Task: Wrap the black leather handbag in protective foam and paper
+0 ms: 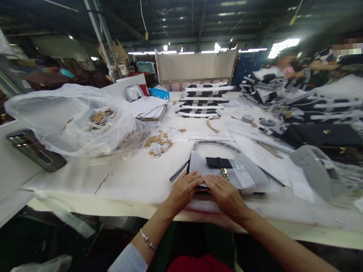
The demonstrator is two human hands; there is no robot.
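Handbag (216, 163) with one clasp (224, 173) bears one left hand (186, 187) and one right hand (226, 193), both flattened.

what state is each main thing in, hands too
handbag: lying flat, partly covered, handle pointing away
left hand: open, resting on handbag's near edge
right hand: open, resting on handbag's near edge
brown and white scraps: loosely heaped
translucent plastic bag: open, scraps inside
metal flask: lid on
black-and-white bundles: stacked
white sheets: stacked

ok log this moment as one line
left hand: on bag, near edge | right hand: on bag, beside left | bag: on table, handle at far side | clasp: gold, visible
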